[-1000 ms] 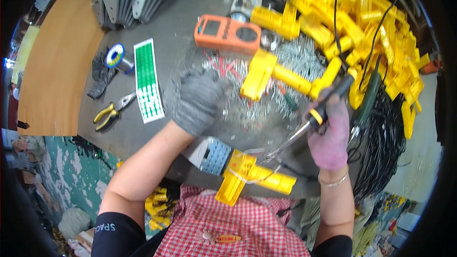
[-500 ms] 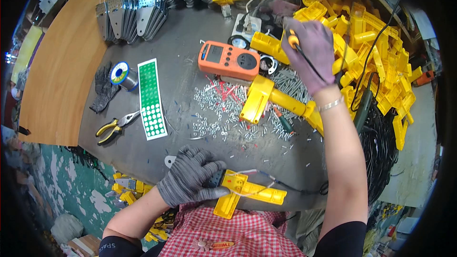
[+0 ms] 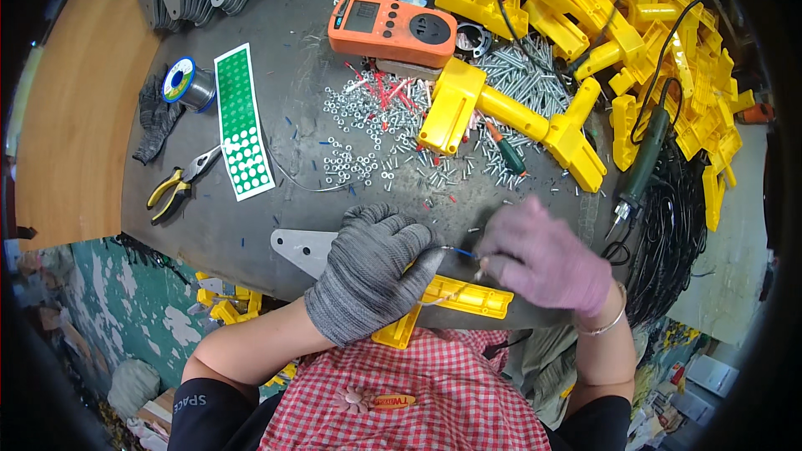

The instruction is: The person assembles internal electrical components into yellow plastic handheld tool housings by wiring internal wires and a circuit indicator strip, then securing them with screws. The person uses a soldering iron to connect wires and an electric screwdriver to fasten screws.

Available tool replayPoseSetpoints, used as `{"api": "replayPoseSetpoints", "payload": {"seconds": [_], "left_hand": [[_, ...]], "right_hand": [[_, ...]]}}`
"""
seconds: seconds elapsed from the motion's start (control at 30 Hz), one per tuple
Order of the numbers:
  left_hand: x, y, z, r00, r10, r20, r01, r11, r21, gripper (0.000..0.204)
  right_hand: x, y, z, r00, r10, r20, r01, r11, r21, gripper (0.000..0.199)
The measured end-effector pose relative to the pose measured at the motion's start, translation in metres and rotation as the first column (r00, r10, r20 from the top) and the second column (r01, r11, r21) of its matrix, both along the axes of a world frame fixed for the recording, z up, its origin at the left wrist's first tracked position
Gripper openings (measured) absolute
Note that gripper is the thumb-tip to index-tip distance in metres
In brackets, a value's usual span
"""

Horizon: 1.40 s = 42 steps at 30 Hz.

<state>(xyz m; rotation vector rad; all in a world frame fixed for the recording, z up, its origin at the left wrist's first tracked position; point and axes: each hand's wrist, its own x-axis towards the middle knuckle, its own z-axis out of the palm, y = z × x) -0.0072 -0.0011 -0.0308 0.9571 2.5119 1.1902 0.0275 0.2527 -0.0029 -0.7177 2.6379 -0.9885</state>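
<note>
My left hand (image 3: 372, 271), in a grey knit glove, is closed over a yellow T-shaped plastic housing (image 3: 468, 296) at the table's front edge. A flat grey metal plate (image 3: 305, 248) with holes sticks out to the left from under that hand. From its fingertips a thin blue wire (image 3: 461, 251) stretches to my right hand (image 3: 547, 259). That hand wears a pinkish-purple glove, smeared by motion, its fingers pinched at the wire ends. A pale wire (image 3: 451, 294) loops over the open half of the housing. What lies under the left palm is hidden.
Loose screws and nuts (image 3: 355, 163) spread beyond my hands, near an orange meter (image 3: 393, 29). Yellow housings (image 3: 660, 50) pile up at right, beside a green-handled tool (image 3: 647, 167). Pliers (image 3: 180, 188), a green sticker sheet (image 3: 242, 117) and a solder spool (image 3: 190, 83) lie left.
My right hand has let go of the corded tool with an orange-and-black handle at the back and come down to the wires. The left hand has shifted right, showing more metal plate.
</note>
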Motion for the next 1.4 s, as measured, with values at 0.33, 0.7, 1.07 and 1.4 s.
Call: {"api": "replayPoseSetpoints", "payload": {"seconds": [0.33,0.7,1.07,1.4], "left_hand": [[0.009,0.001,-0.003,0.974,-0.113,-0.195,0.099,0.992,-0.080,0.017],[0.013,-0.002,-0.013,0.983,-0.030,-0.183,0.039,0.998,0.046,0.026],[0.005,-0.008,-0.006,0.976,-0.163,-0.142,0.160,0.987,-0.032,0.023],[0.005,-0.008,-0.011,0.987,-0.160,-0.029,0.162,0.985,0.057,0.023]], "right_hand": [[0.024,-0.030,-0.009,0.716,-0.364,0.596,0.545,0.824,-0.151,0.016],[0.035,-0.043,-0.010,0.822,-0.450,0.350,0.527,0.833,-0.167,0.014],[0.037,-0.039,-0.014,0.923,-0.329,0.198,0.363,0.916,-0.172,0.010],[0.039,-0.037,-0.014,0.899,-0.360,0.250,0.407,0.897,-0.170,0.012]]}}
